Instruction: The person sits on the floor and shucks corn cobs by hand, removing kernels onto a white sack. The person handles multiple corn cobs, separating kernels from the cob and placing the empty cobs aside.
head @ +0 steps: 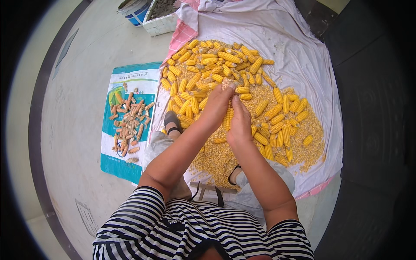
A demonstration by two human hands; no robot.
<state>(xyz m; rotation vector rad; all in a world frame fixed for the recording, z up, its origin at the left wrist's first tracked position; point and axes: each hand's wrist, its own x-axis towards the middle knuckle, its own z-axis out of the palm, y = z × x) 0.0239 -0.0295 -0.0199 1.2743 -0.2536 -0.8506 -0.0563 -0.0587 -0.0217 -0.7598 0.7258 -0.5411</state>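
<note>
My left hand (215,105) and my right hand (239,122) meet in front of me. My left hand grips a bare corncob (227,84), its reddish end showing past the fingertips. Against my right palm lies a yellow ear of corn (228,119), held between the two hands; the fingers under it are hidden. Beneath and around both hands, many yellow ears (229,57) rest on a wide bed of loose kernels (216,159). More ears lie in a group (286,130) on the right.
A pale cloth (308,71) lies under the corn. Stripped cobs (130,125) are heaped on a flattened printed sack (109,146) at the left. A bucket (135,14) and a white box of soil (161,24) stand beyond. My feet flank the kernels, near a small stool (211,187).
</note>
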